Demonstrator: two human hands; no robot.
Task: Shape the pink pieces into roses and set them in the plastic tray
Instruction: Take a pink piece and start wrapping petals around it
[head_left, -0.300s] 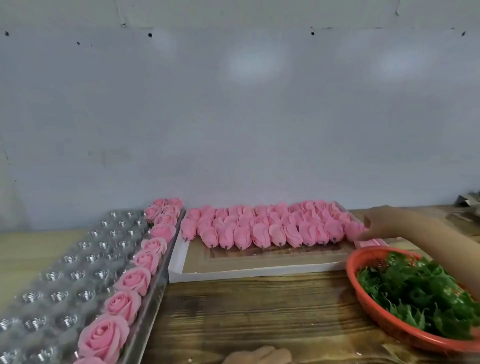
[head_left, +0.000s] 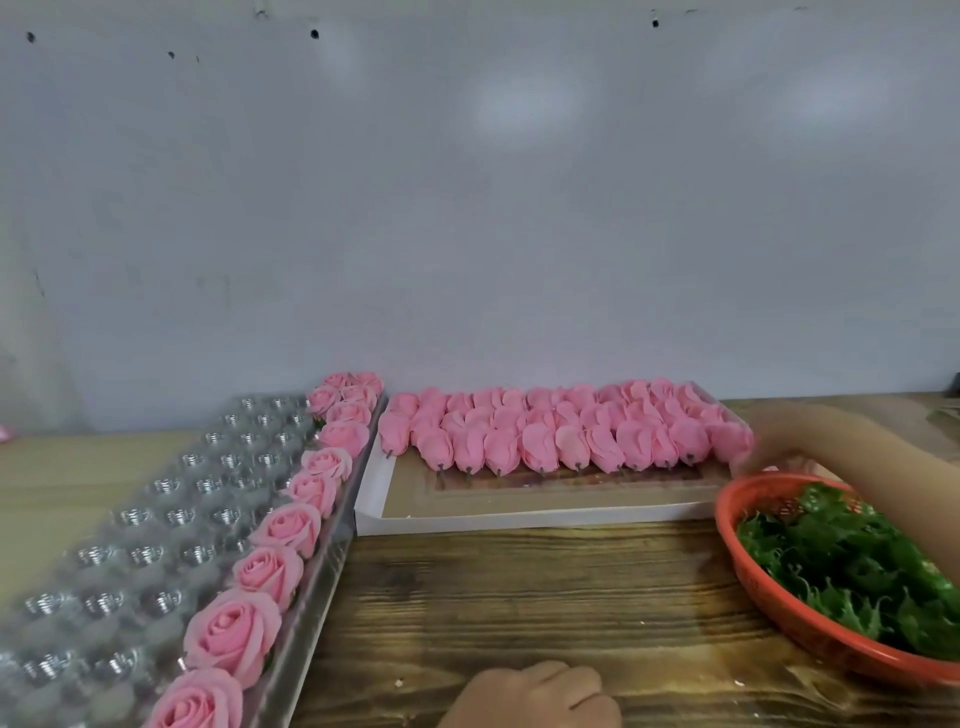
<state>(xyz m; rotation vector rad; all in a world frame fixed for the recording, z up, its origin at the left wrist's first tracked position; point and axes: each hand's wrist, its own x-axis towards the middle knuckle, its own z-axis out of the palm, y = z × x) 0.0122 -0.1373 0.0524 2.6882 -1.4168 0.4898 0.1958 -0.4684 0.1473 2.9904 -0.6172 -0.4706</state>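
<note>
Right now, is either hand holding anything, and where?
Right hand: cannot tell, it is blurred against the rightmost pink piece. Left hand lies curled on the table, nothing visibly held.

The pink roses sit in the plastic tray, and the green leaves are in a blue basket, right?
Not quite. The head view shows the basket holding the green leaves is orange-red, not blue. The pink roses do sit in the plastic tray.
</note>
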